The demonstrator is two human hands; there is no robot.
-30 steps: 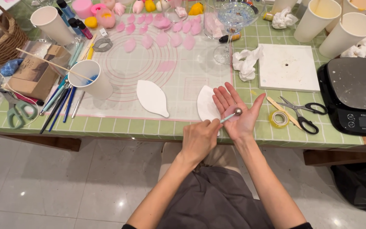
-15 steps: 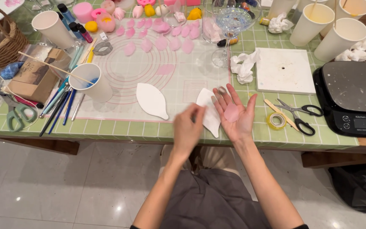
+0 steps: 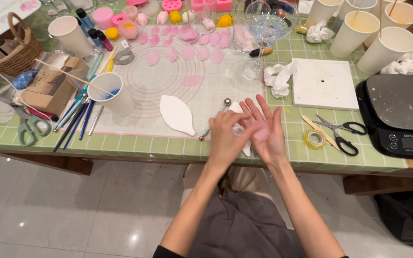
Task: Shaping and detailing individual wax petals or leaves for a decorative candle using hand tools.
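Low in the centre of the frame, the person's lap in grey cloth leads up along two bare forearms to the hands, which meet just above the near edge of the green tiled table [image 3: 135, 145]. The right hand [image 3: 266, 129] is held palm up, fingers spread wide and nearly straight, with a small pink petal piece [image 3: 261, 132] lying flat on the palm. The left hand [image 3: 225, 136] is curled loosely beside it, its fingertips reaching onto the right palm at the pink piece; whether it pinches anything cannot be told. Just behind the left hand, a metal ball-ended modelling tool [image 3: 214, 119] lies on the mat, its ball toward the far side. Left of it rests a white leaf-shaped cutout [image 3: 178, 113], and another white cutout [image 3: 241, 125] shows partly beneath the hands.

All of this sits on a translucent silicone mat [image 3: 168, 71] printed with pink rings. To the right of the hands lie a roll of tape [image 3: 315, 139] and black-handled scissors [image 3: 340, 132], with a black kitchen scale [image 3: 397, 112] at the right edge. At left centre, a white paper cup [image 3: 112, 93] stands beside brushes and pens, near a cardboard box [image 3: 51, 86]. Farther back, pink petals [image 3: 187, 48] are strewn across the mat, a white square block [image 3: 325, 83] sits right of a crumpled tissue [image 3: 278, 76], and a wicker basket [image 3: 13, 48] fills the upper left.
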